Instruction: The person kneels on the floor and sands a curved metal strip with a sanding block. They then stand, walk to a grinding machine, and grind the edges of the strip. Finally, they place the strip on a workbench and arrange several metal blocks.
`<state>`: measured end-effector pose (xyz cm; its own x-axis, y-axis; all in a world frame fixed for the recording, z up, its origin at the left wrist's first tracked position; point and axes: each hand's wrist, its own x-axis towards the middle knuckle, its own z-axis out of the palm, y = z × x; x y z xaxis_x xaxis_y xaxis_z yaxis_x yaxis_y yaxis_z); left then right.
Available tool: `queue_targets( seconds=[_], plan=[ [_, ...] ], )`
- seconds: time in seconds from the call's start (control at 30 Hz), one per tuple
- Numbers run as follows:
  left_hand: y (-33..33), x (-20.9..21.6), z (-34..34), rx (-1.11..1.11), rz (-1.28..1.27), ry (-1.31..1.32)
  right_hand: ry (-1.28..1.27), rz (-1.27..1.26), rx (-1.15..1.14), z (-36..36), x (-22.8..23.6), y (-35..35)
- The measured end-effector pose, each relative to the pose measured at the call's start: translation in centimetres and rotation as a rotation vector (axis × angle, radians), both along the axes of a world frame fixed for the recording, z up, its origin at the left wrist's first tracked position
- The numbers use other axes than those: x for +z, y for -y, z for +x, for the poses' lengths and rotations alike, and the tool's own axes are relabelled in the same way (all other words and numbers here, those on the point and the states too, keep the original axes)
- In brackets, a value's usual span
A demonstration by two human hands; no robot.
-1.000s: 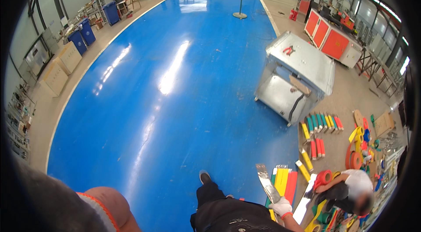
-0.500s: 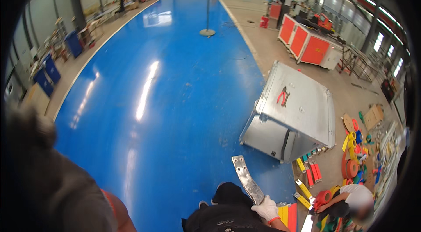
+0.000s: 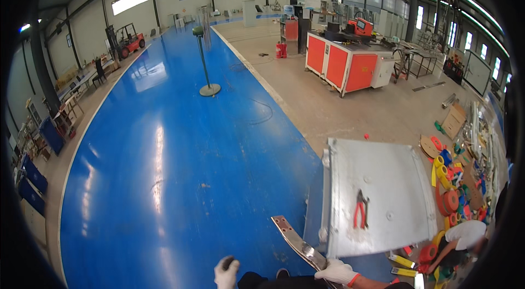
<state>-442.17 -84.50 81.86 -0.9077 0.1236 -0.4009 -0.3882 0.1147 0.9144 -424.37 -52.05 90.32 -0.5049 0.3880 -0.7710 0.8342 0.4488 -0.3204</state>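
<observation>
My right hand [image 3: 338,272], in a white glove with a red-orange cuff, is closed around the lower end of a bent, shiny metal busbar [image 3: 299,246]. Holes show at the bar's far end, which slants up and left above the blue floor. My left hand [image 3: 225,274], also white-gloved, is raised at the lower edge, apart from the bar. Its fingers are bent around a small dark object [image 3: 232,263], too small to name. Right of the bar stands a grey metal cabinet [image 3: 350,174], with red-handled pliers [image 3: 360,212] and a dark tool beside them on top.
At the lower right a person [image 3: 465,237] in a white top bends beside coloured tape rolls [image 3: 449,200] and yellow-ended bars [image 3: 402,261]. Farther off are an orange-and-white machine [image 3: 342,65], a stand with a round base [image 3: 210,90] and a red forklift [image 3: 129,43].
My view has tilted up and moved nearer the cabinet. My left hand has come into sight, and a blurred dark shape at the left has gone. The busbar stays in my right hand.
</observation>
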Motion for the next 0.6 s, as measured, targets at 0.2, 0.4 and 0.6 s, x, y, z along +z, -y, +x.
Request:
queue_targets(
  seconds=[0.2,0.4,0.6],
  plan=[
    [-9.4,-4.9,-23.3,-0.38,0.102,0.053,-0.018,0.127,-0.006,-23.7,-0.6,-5.2],
    [-22.3,-7.7,-49.1,-0.707,0.269,0.197,-0.034,0.151,-0.059,-47.5,1.8,-10.1],
    [-43.5,-2.1,-64.9,-0.654,0.736,0.605,-0.039,0.122,-0.14,-67.5,5.0,-21.0]
  ],
)
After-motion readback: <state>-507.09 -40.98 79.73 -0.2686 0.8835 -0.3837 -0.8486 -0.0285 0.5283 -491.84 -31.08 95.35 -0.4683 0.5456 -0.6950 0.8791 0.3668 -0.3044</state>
